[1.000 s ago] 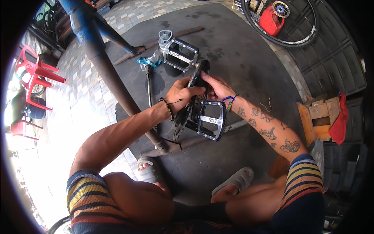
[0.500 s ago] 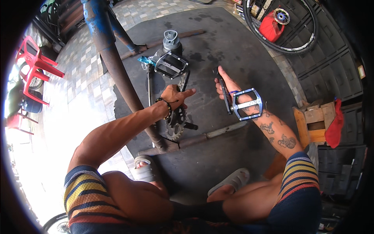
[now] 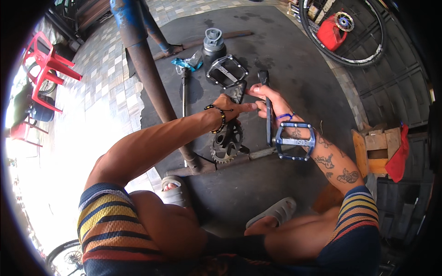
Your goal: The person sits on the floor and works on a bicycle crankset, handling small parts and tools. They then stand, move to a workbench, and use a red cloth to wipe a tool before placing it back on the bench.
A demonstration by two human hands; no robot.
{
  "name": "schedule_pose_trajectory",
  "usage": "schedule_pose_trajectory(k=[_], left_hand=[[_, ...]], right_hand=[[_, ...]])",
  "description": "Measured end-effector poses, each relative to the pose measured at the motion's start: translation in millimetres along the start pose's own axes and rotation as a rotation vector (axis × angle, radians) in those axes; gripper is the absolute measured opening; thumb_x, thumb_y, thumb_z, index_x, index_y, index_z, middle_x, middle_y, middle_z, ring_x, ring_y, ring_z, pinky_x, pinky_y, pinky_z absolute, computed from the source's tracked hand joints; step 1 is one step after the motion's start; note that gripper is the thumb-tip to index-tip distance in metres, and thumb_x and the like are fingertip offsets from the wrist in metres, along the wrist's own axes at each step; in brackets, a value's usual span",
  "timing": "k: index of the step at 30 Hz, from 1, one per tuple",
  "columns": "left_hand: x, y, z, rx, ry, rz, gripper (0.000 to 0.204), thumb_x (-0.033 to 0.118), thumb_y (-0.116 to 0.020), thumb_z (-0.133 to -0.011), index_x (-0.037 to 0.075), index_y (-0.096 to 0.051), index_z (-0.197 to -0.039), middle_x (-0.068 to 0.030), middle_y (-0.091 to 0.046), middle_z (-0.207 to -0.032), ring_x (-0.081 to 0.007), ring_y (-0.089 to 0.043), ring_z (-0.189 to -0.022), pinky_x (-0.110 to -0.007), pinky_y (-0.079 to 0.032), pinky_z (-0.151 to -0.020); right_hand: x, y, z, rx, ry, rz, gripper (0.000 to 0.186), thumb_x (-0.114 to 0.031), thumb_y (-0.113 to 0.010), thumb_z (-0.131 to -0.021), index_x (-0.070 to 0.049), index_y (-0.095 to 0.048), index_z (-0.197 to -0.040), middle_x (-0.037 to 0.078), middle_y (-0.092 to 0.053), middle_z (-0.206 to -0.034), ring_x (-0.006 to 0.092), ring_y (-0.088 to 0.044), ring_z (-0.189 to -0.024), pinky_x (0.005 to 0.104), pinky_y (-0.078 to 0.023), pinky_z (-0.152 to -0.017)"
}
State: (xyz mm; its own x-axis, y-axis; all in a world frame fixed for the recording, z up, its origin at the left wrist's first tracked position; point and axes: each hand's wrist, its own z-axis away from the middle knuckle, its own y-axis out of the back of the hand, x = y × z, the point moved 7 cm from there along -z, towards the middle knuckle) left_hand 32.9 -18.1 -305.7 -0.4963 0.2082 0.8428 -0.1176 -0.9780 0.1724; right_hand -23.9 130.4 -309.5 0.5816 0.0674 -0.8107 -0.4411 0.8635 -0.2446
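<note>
Black metal fills the middle of the view: a crank arm (image 3: 268, 110) held upright-ish over the dark floor mat (image 3: 294, 60), with a blue-grey pedal (image 3: 294, 141) fixed at its near end, just beside the tattooed forearm. The right hand (image 3: 270, 99) has its grip closed around the upper part of that crank arm. The left hand (image 3: 230, 106) sits just beside it, index finger stretched out toward the right hand's fingers; whether its grip holds anything I cannot tell. Below the left wrist a toothed chainring (image 3: 227, 142) hangs against a rusty stand bar (image 3: 147, 78). Farther off on the mat lie a second, black pedal (image 3: 226, 71), a grey can (image 3: 213, 43) and a blue rag (image 3: 186, 63). A bicycle wheel (image 3: 343, 32) leans at the upper right, a red plastic chair (image 3: 43, 69) stands at the left.
</note>
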Motion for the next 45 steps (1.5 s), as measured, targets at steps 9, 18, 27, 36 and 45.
schedule_pose_trajectory(k=[9, 18, 27, 36, 45], left_hand=[[-28, -25, -7, -0.312, 0.016, 0.194, 0.099, 0.029, -0.085, -0.075, 0.006, -0.036, -0.157, -0.018, -0.057, -0.142, -0.0279, -0.055, -0.133, -0.038, -0.043, -0.109], [25, 67, 108, -0.937, -0.251, -0.422, 0.052, 0.026, -0.065, -0.095, 0.001, -0.059, -0.14, -0.0189, -0.066, -0.135, -0.0299, -0.062, -0.129, -0.044, -0.052, -0.108], [-223, 168, 6, 0.178, 0.113, -0.109, 0.044, 0.036, -0.067, -0.098, -0.004, -0.064, -0.117, -0.0177, -0.072, -0.099, -0.0252, -0.071, -0.095, -0.038, -0.059, -0.085], [-301, 166, -101, 0.685, -0.382, -0.454, 0.032, 0.025, -0.067, -0.092, -0.001, -0.054, -0.104, -0.0185, -0.066, -0.08, -0.0301, -0.068, -0.068, -0.045, -0.052, -0.058], [-273, 228, -39, 0.563, -0.574, 0.823, 0.03, 0.011, -0.051, -0.1, -0.004, -0.066, -0.122, -0.0208, -0.074, -0.11, -0.0276, -0.073, -0.093, -0.037, -0.06, -0.081]], right_hand=[[16, -10, 7, -0.007, -0.103, 0.352, 0.048, -0.038, -0.069, -0.083, -0.022, -0.073, -0.128, -0.001, -0.066, -0.106, 0.0099, -0.051, -0.076, 0.024, -0.037, -0.068], [7, 53, 7, 0.158, -0.028, 0.326, 0.04, -0.035, -0.071, -0.084, -0.012, -0.072, -0.116, -0.003, -0.064, -0.09, 0.0071, -0.047, -0.063, 0.0269, -0.033, -0.058], [-42, 126, -19, 0.503, 0.475, 0.519, 0.03, -0.035, -0.074, -0.083, -0.007, -0.073, -0.093, 0.006, -0.068, -0.074, 0.0137, -0.059, -0.057, 0.0335, -0.042, -0.054], [-83, 86, 8, 0.635, 0.826, 1.673, 0.03, -0.028, -0.076, -0.073, -0.003, -0.069, -0.088, 0.021, -0.068, -0.069, 0.044, -0.069, -0.069, 0.0525, -0.057, -0.067], [-173, 87, 81, 0.742, 1.126, 1.644, 0.041, -0.039, -0.079, -0.071, -0.006, -0.069, -0.093, 0.022, -0.068, -0.075, 0.0428, -0.069, -0.072, 0.051, -0.056, -0.066]])
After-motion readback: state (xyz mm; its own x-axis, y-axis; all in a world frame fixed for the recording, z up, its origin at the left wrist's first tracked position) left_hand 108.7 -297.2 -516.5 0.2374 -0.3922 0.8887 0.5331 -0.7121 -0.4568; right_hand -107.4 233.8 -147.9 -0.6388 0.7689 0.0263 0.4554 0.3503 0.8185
